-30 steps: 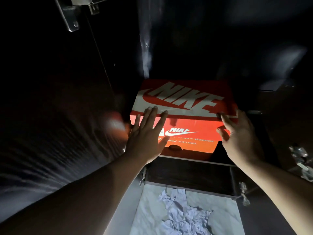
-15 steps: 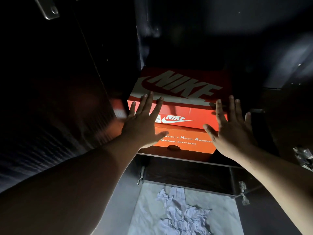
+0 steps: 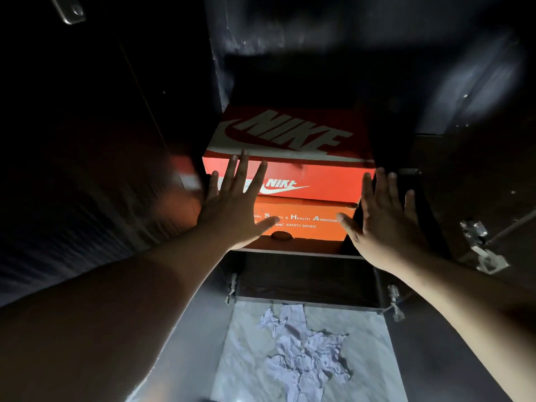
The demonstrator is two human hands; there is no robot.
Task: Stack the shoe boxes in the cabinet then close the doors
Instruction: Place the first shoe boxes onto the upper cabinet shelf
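Progress: stacking looks done to me; the red cardboard Nike shoe box (image 3: 287,158) sits on the orange cardboard safety-shoe box (image 3: 301,221), both on the shelf inside the dark wooden cabinet (image 3: 301,252).
Remaining: I judge both doors need closing; the dark left door (image 3: 87,169) and dark right door (image 3: 478,184) stand wide.
Hands: my left hand (image 3: 235,207) and right hand (image 3: 383,221) are spread flat, fingers apart, gripping nothing; contact with the boxes I cannot tell.
Contents: two boxes in the shelf compartment; crumpled white paper (image 3: 304,349) lies on the pale floor below.

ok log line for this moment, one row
stage: boxes stacked on shelf | top: red Nike box | under: orange box | left hand: flat, open | right hand: open | doors: open
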